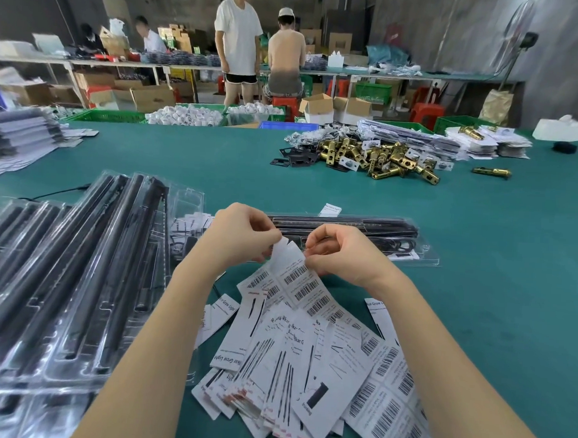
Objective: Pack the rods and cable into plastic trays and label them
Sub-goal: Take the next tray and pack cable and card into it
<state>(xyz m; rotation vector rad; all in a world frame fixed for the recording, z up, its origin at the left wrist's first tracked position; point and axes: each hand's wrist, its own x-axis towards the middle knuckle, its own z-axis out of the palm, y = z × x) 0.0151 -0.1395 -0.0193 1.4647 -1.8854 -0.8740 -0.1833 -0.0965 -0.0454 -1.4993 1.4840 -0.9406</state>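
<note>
Printed cards (284,367) are spread in a loose heap on the green table (478,260) nearest the camera, with barcode sheets (392,399) lying at their right edge. Clear plastic trays (62,291) holding black rods (121,244) are stacked to the left, overlapping one another. One filled tray (373,237) is laid crosswise beyond the hands, with a black cable (399,245) coiled in its right part. A strip of barcode labels (298,279) is held up above the heap. Its top is pinched between thumb and curled fingers of the left hand (240,233), and its right edge is pinched by the curled fingers of the right hand (339,251). Brass latch parts (379,160) are piled further back on the table.
</note>
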